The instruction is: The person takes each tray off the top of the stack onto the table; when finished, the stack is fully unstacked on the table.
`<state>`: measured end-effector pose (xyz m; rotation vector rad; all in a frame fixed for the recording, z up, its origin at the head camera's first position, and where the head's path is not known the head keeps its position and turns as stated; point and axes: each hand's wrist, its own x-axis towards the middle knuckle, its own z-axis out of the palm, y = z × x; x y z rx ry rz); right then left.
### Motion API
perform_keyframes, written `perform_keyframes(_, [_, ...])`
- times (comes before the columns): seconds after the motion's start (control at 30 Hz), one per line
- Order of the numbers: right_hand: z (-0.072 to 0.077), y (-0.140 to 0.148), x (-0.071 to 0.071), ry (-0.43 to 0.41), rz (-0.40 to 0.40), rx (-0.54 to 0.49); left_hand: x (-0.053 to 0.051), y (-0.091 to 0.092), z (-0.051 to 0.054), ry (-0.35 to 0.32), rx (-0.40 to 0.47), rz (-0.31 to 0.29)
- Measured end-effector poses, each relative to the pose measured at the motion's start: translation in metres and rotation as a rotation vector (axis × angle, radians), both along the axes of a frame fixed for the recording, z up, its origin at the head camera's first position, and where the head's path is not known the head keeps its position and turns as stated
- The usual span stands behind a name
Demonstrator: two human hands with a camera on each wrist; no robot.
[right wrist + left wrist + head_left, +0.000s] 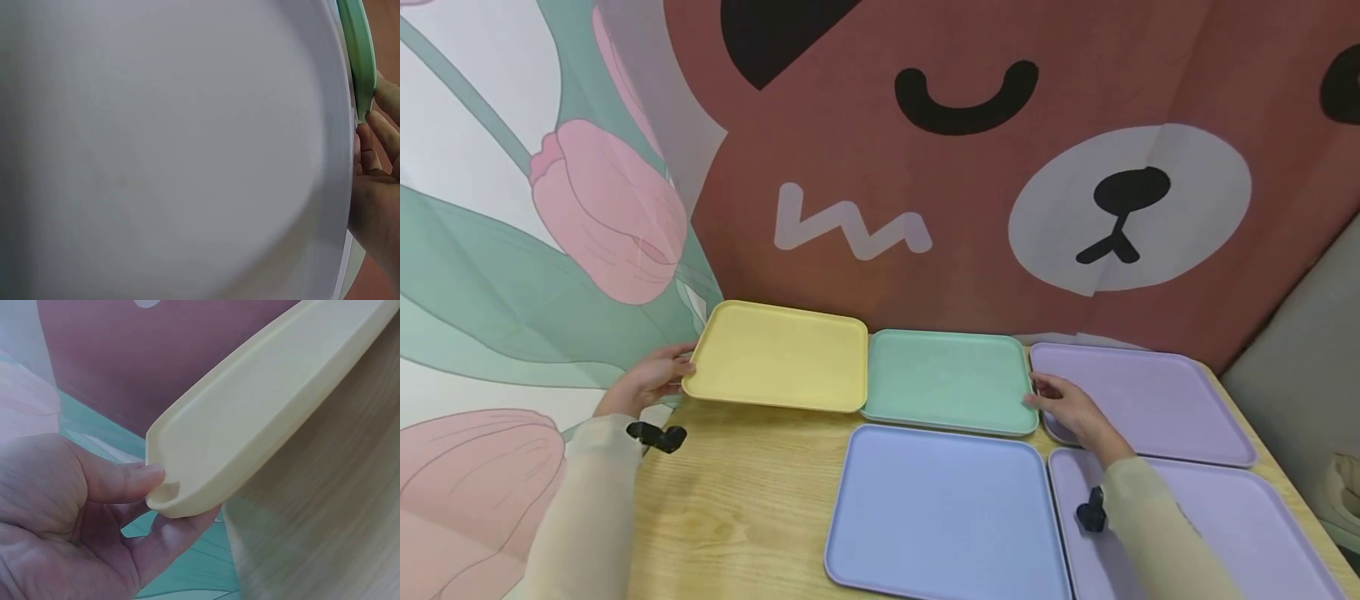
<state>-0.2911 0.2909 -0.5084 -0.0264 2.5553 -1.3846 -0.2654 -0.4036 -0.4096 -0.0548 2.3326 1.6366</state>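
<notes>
My left hand (pixel 651 379) grips the left edge of a yellow tray (pixel 778 357), thumb on the rim and fingers beneath, as the left wrist view shows. The held end is tilted up off the table, and the tray's right side meets a green tray (pixel 947 379). At that green tray's right edge, my right hand (pixel 1071 408) pinches the rim, its fingers partly cut off in the right wrist view. Below the green tray lies a blue tray (pixel 951 512). Two purple trays, one at the back right (pixel 1150 404) and one in front (pixel 1210 525), lie under and beside the right forearm.
Pale wood tabletop (pixel 722 500) shows in front of the yellow tray. Behind stands a printed backdrop (pixel 850 150) with a bear face and tulips, close to the trays' back edges. A grey surface (pixel 1300 308) rises on the right.
</notes>
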Motion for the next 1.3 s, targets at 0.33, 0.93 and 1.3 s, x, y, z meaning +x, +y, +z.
perform_keyframes(0.33, [-0.001, -0.001, 0.001, -0.002, 0.002, -0.01, 0.001, -0.014, 0.005, 0.004, -0.046, 0.006])
perform_keyframes(0.93, [-0.003, -0.003, 0.001, -0.013, -0.011, -0.007, -0.01, 0.017, -0.007, 0.065, -0.344, 0.119])
perform_keyframes(1.3, [-0.002, -0.001, 0.001, -0.037, -0.02, -0.021, -0.015, 0.016, -0.037, 0.107, -0.366, 0.131])
